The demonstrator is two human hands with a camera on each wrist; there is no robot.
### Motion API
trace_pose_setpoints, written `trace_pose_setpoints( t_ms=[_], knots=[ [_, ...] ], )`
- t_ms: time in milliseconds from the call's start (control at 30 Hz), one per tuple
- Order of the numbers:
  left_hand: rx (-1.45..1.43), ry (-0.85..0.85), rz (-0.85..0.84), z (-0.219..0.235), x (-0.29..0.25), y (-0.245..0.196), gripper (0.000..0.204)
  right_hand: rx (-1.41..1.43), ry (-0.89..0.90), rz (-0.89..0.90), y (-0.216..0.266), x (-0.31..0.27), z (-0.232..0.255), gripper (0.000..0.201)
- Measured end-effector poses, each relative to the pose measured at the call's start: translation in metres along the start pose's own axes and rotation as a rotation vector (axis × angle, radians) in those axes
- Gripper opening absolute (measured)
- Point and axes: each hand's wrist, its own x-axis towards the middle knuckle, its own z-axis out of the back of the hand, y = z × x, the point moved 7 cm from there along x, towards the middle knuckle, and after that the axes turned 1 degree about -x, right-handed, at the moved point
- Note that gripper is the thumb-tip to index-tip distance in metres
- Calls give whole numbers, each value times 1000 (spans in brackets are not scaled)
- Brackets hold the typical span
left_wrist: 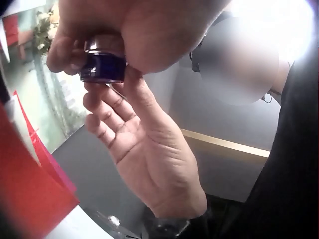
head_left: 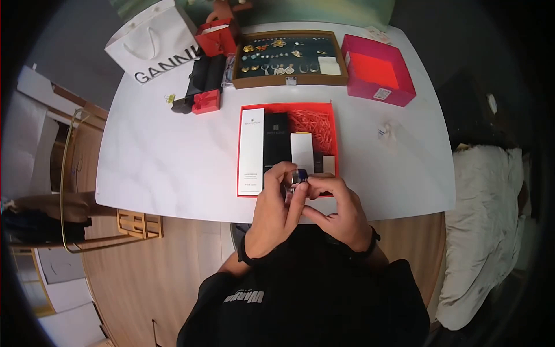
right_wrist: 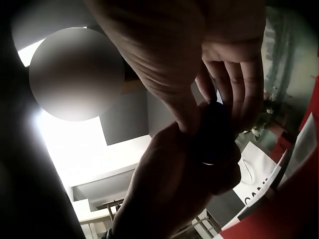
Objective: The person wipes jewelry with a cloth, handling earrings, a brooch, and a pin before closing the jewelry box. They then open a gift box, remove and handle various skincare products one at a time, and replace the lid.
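Observation:
A small dark blue cosmetic jar [head_left: 299,176] with a silvery lid is held up between both hands, over the near edge of a red gift box [head_left: 335,130]. My left hand [head_left: 273,211] grips it, thumb and fingers around the lid end. From the other side, my right hand [head_left: 342,209] pinches the blue end between thumb and fingertips. White lettering shows on the jar's side in the left wrist view. Inside the gift box are a tall white carton [head_left: 251,150], a black carton [head_left: 276,136], a shorter white carton [head_left: 302,149] and red shredded paper [head_left: 312,124].
Behind the gift box stands a brown jewelry case [head_left: 291,81] with earrings and rings. A pink box [head_left: 398,92] is at the back right. A white paper bag [head_left: 153,43], black cases [head_left: 206,72] and a small red box [head_left: 206,102] stand at the back left of the white table [head_left: 150,156].

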Motion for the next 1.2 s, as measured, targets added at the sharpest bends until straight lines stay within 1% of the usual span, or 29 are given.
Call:
trace_pose_setpoints(
  t_ms=[33,67,100,133,167,200,267,300,367,400,467,500,533,600,667,733,767,800,833,867,933,967,1000,1067,1100,1133,1167,1200],
  knots=[
    [-51,-38,0,-2,-4,4,39,49,11,-20,-3,-1,-1,59],
    [-53,-26,-3,-6,-7,5,39,100,24,-41,-6,-2,-3,59],
    [-106,-51,62,-6,-11,11,38,100,14,-46,-7,-5,-4,59],
    [-157,-77,128,-5,-15,16,38,94,56,-72,-8,-9,-9,61],
    [-149,-81,137,-4,-16,16,38,89,98,-96,-10,-11,-14,62],
    [-145,-73,135,-4,-18,15,38,92,90,-96,-10,-11,-14,62],
    [-124,-75,203,-1,-21,19,37,57,139,-76,-8,-12,-19,63],
    [-121,-71,199,-3,-21,21,37,58,134,-74,-9,-11,-19,63],
    [-202,-286,21,6,-22,18,38,25,138,-52,-10,-9,-16,59],
    [-201,-284,18,9,-23,21,38,24,134,-50,-11,-8,-11,59],
    [37,-232,26,20,-21,24,37,-106,111,-141,-22,-3,9,46],
    [68,-210,79,25,-18,25,35,-138,19,-170,-32,1,22,37],
    [68,-207,77,32,-14,20,35,-278,-37,-67,-36,13,34,36],
    [148,-51,181,31,-6,19,33,-468,-119,20,-50,31,50,33],
    [179,-49,156,34,-1,20,31,-473,-137,43,-68,46,52,30],
    [289,79,45,34,5,18,33,-476,-157,69,-78,51,51,28],
    [293,83,38,38,8,16,33,-531,-25,18,-87,53,43,25],
    [402,141,-26,39,13,10,35,-584,109,-32,-98,52,34,21],
    [510,198,-88,39,17,4,37,-587,95,64,-96,52,28,12],
    [511,200,-91,44,22,1,37,-587,91,65,-97,50,28,12],
    [550,249,-142,48,35,-8,39,-624,167,-15,-103,48,27,7],
    [590,279,-166,48,43,-13,38,-622,162,-17,-103,47,27,7],
    [592,286,-170,50,54,-16,38,-616,133,16,-100,47,28,7],
    [654,392,-287,42,75,-24,37,-612,95,52,-95,46,31,8],
    [640,400,-345,36,86,-29,36,-569,25,85,-88,44,36,8],
    [640,399,-350,31,101,-26,36,-525,-41,118,-81,41,41,9],
    [632,445,-400,21,115,-22,36,-527,-43,119,-77,37,41,9],
    [623,492,-449,10,126,-15,37,-500,-106,106,-74,32,46,9]
  ],
)
